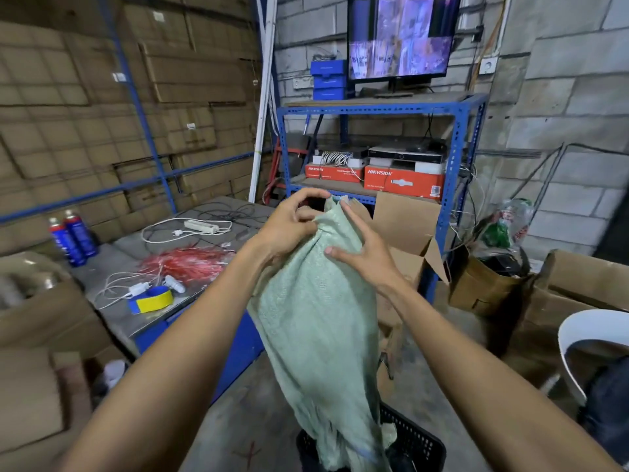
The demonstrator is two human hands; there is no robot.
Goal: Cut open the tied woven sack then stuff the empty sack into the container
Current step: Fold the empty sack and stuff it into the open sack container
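A wall of stacked cardboard cartons (102, 97) fills the left side, and a blue steel rack (456, 158) stands against the grey block wall with a monitor (401, 35) lit on its top shelf and red Hikvision boxes (403, 180) lower down. A grey worktable (163, 267) runs along the left, strewn with cables.

In front of me the person holds up a pale green woven sack (316, 318), limp and hanging long. Its lower end trails down into a black plastic crate (418, 441) on the floor, while its gathered top rises between the two hands. The left hand (289, 226) grips the bunched neck from the left, fingers curled round the cloth just below the top edge. The right hand (364, 247) lies against the sack's right side, fingers spread and fairly straight, thumb pressed to the fabric.

Open cardboard boxes (408, 226) sit just behind the sack. On the table lie a red bundle of plastic strips (190, 260), a white power strip (200, 226), a blue-and-yellow tape roll (151, 299), and two blue spray cans (73, 236).
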